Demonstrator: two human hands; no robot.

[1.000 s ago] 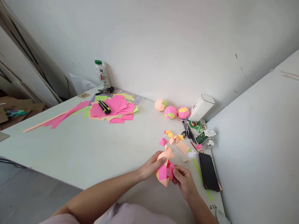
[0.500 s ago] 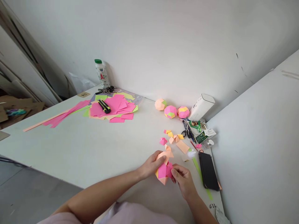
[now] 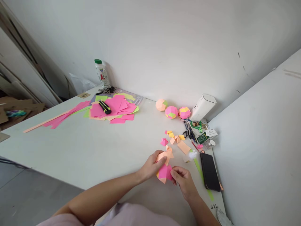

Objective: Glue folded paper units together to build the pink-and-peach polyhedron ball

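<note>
Over the table's near edge I hold a folded paper model (image 3: pixel 163 172) in pink, peach and yellow, with peach flaps standing up at its far end. My left hand (image 3: pixel 154 164) is closed round its left side, thumb pressed on the peach paper. At its right side my right hand (image 3: pixel 182 179) pinches a pink part between thumb and fingers. The underside of the model and some fingertips are hidden. Just beyond the model lie small folded paper pieces (image 3: pixel 172 136) in yellow and peach, a pink folded piece (image 3: pixel 164 142) and a flat peach strip (image 3: pixel 183 147).
Three finished-looking paper balls (image 3: pixel 171 112) sit by the wall, beside a white box (image 3: pixel 202 107). Scissors (image 3: pixel 187 131), a small glue bottle (image 3: pixel 191 155) and a black phone (image 3: pixel 210 171) line the right. Leftward, a box cutter (image 3: pixel 104 107) rests on pink paper sheets (image 3: pixel 117 105).
The model has tilted slightly in my hands, and its lower peach tip looks shorter. The pink part at my right fingers now lies closer against the model. My left hand has barely moved.
</note>
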